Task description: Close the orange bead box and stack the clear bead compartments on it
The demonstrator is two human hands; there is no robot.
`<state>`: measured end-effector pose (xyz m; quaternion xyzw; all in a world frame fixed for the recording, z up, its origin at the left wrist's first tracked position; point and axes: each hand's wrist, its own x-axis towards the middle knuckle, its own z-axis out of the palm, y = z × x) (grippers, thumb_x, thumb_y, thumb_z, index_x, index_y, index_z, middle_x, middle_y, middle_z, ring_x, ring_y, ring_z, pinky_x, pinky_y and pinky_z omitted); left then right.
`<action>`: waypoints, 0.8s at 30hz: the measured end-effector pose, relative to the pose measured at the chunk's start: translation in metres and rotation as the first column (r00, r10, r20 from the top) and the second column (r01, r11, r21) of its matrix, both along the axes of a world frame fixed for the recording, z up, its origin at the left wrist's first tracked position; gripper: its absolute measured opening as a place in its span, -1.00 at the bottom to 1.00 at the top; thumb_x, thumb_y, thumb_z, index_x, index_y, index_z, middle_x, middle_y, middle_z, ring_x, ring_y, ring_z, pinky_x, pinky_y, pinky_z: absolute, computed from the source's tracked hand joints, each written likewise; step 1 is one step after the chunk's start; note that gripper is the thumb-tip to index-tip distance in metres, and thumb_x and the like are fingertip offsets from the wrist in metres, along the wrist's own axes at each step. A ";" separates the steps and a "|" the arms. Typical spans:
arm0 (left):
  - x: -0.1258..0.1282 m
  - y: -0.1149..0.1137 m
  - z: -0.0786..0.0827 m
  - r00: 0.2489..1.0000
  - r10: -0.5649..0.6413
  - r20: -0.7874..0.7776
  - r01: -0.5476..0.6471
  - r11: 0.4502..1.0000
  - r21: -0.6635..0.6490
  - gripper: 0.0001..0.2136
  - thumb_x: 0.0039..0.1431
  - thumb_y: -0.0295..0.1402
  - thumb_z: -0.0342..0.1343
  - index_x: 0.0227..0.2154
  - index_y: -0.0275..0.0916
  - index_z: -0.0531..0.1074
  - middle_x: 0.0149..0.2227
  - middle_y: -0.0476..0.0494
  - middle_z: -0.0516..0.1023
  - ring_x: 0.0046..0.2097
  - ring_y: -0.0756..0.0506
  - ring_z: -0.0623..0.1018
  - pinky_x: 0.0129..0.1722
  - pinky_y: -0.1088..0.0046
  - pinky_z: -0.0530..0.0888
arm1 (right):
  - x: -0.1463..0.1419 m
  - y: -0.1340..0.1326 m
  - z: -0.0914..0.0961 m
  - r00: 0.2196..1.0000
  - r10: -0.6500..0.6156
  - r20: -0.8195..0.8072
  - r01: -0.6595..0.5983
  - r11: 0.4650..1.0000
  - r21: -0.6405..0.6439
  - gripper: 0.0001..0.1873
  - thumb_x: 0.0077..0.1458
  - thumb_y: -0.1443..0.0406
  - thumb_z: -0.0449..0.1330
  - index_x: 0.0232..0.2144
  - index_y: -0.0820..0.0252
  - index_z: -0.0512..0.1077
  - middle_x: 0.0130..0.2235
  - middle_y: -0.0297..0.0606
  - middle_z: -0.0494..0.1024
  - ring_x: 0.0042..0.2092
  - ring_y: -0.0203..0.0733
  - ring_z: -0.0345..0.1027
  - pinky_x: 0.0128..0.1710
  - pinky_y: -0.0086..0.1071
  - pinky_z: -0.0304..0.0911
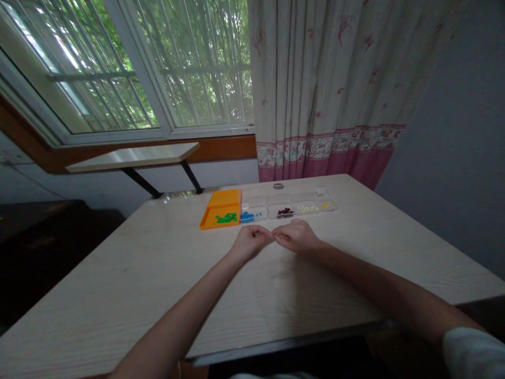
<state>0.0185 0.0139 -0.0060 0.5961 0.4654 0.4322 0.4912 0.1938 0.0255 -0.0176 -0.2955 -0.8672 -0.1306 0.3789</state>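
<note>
My left hand and my right hand rest on the pale wooden table, fingertips pinched and meeting between them. What they pinch is too small to make out. Just beyond them lies an orange tray with small green pieces. To its right stands a row of clear boxes holding blue pieces, dark brown pieces, pale pieces and yellow pieces.
A small round dark object lies near the table's far edge. A flowered curtain hangs behind the table. A barred window and a narrow shelf are at the left. Dark furniture stands left of the table.
</note>
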 end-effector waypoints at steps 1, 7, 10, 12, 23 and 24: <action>0.000 0.000 0.000 1.000 0.003 0.003 -0.003 1.000 0.007 -0.73 -0.31 -0.22 0.26 -0.60 -0.38 0.50 -0.57 -0.12 0.52 -0.54 0.03 0.39 -0.53 0.56 0.29 | 0.000 0.000 -0.001 1.000 -0.007 -0.015 0.006 1.000 -0.012 -0.80 0.05 0.28 0.06 -0.46 0.12 0.49 -0.62 -0.41 0.48 -0.57 -0.38 0.28 -0.44 -0.46 0.04; 0.001 -0.001 0.003 1.000 0.009 0.020 -0.010 1.000 0.013 -0.70 -0.32 -0.18 0.27 -0.60 -0.38 0.50 -0.57 -0.13 0.51 -0.52 0.02 0.40 -0.51 0.54 0.31 | 0.003 0.002 -0.002 0.999 0.015 -0.043 -0.016 0.999 -0.036 -0.80 0.06 0.25 0.07 -0.42 0.14 0.49 -0.62 -0.40 0.48 -0.57 -0.40 0.28 -0.43 -0.48 0.05; 0.001 -0.002 0.004 0.999 0.001 0.034 -0.002 1.000 0.005 -0.70 -0.31 -0.18 0.27 -0.59 -0.37 0.50 -0.57 -0.12 0.51 -0.52 0.02 0.39 -0.51 0.54 0.30 | 0.003 0.000 0.000 0.999 0.010 -0.041 -0.012 0.999 -0.032 -0.78 0.08 0.25 0.06 -0.43 0.15 0.49 -0.61 -0.39 0.48 -0.57 -0.40 0.28 -0.43 -0.48 0.06; 0.000 -0.001 0.003 0.999 -0.007 0.045 0.007 1.000 0.002 -0.69 -0.31 -0.17 0.26 -0.59 -0.37 0.49 -0.56 -0.12 0.51 -0.51 0.02 0.39 -0.50 0.53 0.30 | 0.002 -0.001 0.002 0.999 0.005 -0.040 -0.006 1.000 -0.028 -0.77 0.09 0.25 0.05 -0.44 0.14 0.49 -0.60 -0.39 0.49 -0.56 -0.39 0.29 -0.43 -0.47 0.06; -0.002 0.001 0.003 1.000 0.002 0.009 -0.002 1.000 0.007 -0.75 -0.23 -0.22 0.22 -0.56 -0.35 0.46 -0.58 -0.08 0.48 -0.53 0.04 0.38 -0.50 0.53 0.29 | 0.024 0.004 0.026 0.976 -0.027 -0.218 0.026 1.000 -0.005 -0.77 0.09 0.21 0.08 -0.44 0.19 0.49 -0.57 -0.34 0.51 -0.55 -0.38 0.31 -0.45 -0.49 0.15; -0.002 0.001 0.002 1.000 -0.001 -0.015 0.002 1.000 0.013 -0.75 -0.21 -0.22 0.21 -0.56 -0.35 0.46 -0.58 -0.08 0.47 -0.54 0.05 0.37 -0.51 0.54 0.27 | 0.028 0.005 0.029 0.966 -0.047 -0.255 0.050 0.999 0.006 -0.77 0.09 0.21 0.08 -0.44 0.19 0.49 -0.57 -0.34 0.50 -0.56 -0.38 0.29 -0.47 -0.49 0.16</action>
